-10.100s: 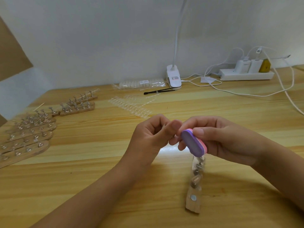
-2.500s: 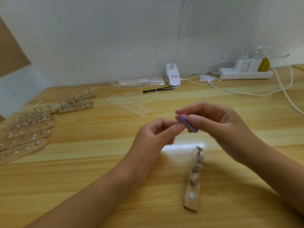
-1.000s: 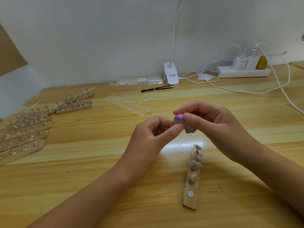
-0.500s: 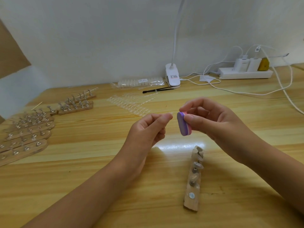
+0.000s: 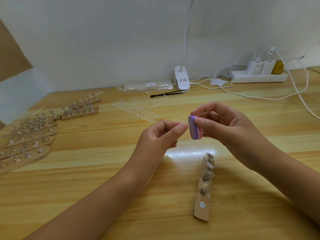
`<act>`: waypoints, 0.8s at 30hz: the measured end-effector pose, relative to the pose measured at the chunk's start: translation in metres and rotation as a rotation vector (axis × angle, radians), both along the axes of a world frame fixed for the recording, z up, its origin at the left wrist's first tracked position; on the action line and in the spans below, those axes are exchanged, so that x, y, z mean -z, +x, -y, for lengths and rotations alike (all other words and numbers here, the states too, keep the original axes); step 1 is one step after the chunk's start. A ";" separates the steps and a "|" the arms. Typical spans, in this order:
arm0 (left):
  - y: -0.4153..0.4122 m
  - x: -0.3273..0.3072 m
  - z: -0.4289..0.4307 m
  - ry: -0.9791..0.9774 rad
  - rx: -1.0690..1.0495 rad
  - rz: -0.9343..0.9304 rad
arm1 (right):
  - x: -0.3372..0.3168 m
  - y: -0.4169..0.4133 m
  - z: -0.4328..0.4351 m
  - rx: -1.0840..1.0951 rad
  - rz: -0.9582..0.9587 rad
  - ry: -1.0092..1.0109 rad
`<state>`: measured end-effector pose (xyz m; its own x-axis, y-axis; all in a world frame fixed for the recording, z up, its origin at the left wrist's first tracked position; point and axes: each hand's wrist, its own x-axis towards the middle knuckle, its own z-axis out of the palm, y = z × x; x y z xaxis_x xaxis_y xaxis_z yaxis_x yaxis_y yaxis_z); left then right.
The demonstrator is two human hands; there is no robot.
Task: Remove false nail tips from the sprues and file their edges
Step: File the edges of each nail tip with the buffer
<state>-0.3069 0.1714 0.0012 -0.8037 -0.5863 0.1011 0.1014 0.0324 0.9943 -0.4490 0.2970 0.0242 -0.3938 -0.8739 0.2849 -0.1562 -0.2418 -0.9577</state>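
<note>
**False nail tip at the file, most of the batch still to do**

A clear false nail tip (image 5: 181, 123) is pinched in the grip of the left hand (image 5: 161, 135), above the middle of the pale wooden counter (image 5: 86, 170). It is held just beside the purple-and-pink oval buffer block (image 5: 194, 127), which is gripped between the thumb and fingers of the right hand (image 5: 228, 129). Filing is judged to be the step in hand.

At five o'clock from the hands lies a short wooden holder strip (image 5: 204, 184). Several tips are seated on it, and one bare metal disc (image 5: 202, 204) is left at its near end. At eleven o'clock, clear plastic sprues (image 5: 136, 110) lined with tips lie untouched. Much work is therefore judged to remain. At nine o'clock a cluster of long wooden strips with metal stands (image 5: 29, 141) is laid out.

The pinched tip shows only as a faint sliver. Whether it touches the block cannot be told, and the far sprues cannot be counted.
</note>
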 end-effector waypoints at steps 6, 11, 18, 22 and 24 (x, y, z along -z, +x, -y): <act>0.001 0.000 0.001 0.001 -0.009 0.015 | 0.002 0.002 0.001 0.002 -0.117 -0.008; 0.003 -0.003 0.000 0.036 0.022 0.009 | 0.001 0.004 -0.002 0.192 -0.424 -0.222; 0.000 -0.003 -0.004 0.108 0.094 -0.032 | 0.007 -0.004 0.000 0.185 -0.632 -0.228; -0.003 -0.002 0.000 0.219 0.119 -0.026 | 0.005 0.001 -0.002 0.133 -0.688 -0.364; -0.004 -0.002 0.000 0.291 0.172 -0.023 | 0.006 -0.001 0.000 0.143 -0.699 -0.298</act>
<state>-0.3106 0.1715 0.0035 -0.8928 -0.4494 -0.0313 0.1031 -0.2716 0.9569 -0.4500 0.2971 0.0180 -0.1390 -0.6755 0.7242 -0.7500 -0.4057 -0.5224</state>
